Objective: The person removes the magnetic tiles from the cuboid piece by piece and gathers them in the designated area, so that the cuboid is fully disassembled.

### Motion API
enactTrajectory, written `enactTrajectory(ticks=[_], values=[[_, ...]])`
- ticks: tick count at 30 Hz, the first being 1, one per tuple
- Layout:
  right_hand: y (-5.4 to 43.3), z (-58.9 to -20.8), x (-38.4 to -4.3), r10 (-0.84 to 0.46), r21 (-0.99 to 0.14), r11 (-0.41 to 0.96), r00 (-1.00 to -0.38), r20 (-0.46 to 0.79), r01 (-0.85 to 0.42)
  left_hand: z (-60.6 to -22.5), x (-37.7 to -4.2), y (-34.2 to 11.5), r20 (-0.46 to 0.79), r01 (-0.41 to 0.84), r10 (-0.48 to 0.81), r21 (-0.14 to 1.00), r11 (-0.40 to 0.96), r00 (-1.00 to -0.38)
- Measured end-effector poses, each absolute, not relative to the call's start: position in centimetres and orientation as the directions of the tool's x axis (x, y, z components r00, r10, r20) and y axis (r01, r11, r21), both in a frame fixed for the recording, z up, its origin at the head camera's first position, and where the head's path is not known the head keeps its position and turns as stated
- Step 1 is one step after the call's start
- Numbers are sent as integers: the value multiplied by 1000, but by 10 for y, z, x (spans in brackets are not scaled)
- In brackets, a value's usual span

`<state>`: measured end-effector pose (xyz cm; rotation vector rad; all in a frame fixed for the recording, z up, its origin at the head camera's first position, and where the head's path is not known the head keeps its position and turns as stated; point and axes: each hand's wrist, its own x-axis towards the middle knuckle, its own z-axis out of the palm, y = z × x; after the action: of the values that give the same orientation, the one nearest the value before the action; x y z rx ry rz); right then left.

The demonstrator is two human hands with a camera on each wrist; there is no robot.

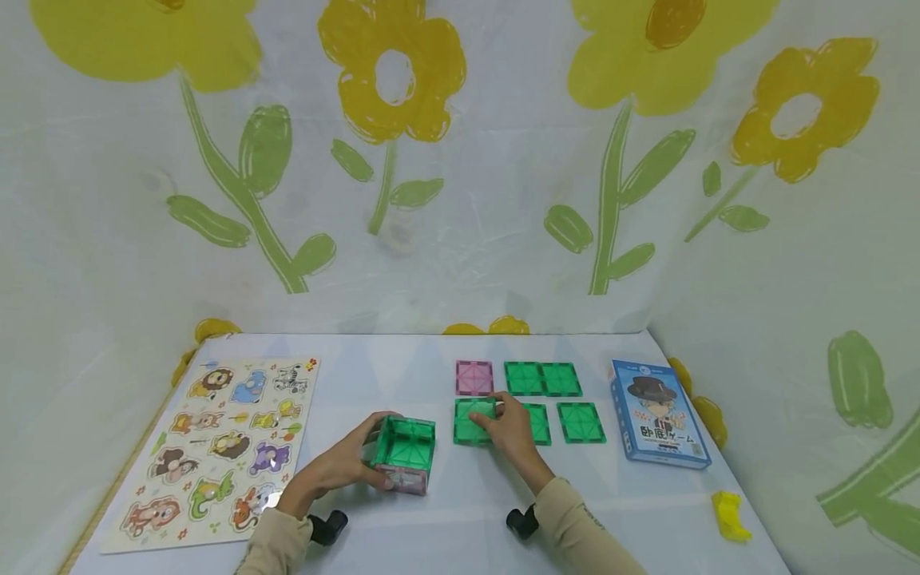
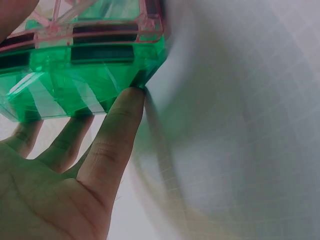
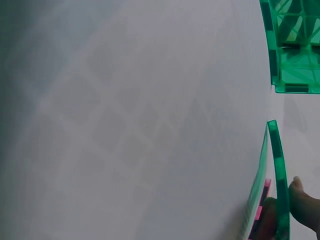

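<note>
My left hand (image 1: 338,467) grips a small box of green magnetic tiles (image 1: 407,446), its open side up. Its thumb lies at a pink tile on the box's near side; in the left wrist view the fingers press along the green wall (image 2: 60,90). Just right of the box, my right hand (image 1: 519,438) pinches a green magnetic tile (image 1: 465,432) between thumb and fingers. The right wrist view shows that tile edge-on (image 3: 278,175), tilted, apart from the box (image 3: 299,75). Behind it lie a flat pink tile (image 1: 474,378) and several flat green tiles (image 1: 582,423).
A wooden animal puzzle board (image 1: 240,415) covers the table's left side. At the right stands a blue card-game box (image 1: 657,423), with a small yellow object (image 1: 730,516) nearer the front edge. Flower-printed white cloth walls (image 1: 496,200) surround the table.
</note>
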<state>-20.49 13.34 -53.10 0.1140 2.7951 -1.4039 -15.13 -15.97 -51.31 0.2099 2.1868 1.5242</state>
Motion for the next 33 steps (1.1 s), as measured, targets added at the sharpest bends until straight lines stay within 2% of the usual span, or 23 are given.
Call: enactTrajectory(ticks=[14, 22, 33], values=[[135, -534, -207, -20, -703, 711, -1000, 8, -20, -511, -152, -160, -292, -141, 382, 915, 377, -877], [132, -536, -206, -35, -656, 755, -999, -25, -10, -512, -152, -159, -284, -128, 388, 916, 381, -877], [131, -538, -207, -46, -593, 804, -999, -3, -35, -514, -152, -159, -279, -123, 381, 915, 385, -882]])
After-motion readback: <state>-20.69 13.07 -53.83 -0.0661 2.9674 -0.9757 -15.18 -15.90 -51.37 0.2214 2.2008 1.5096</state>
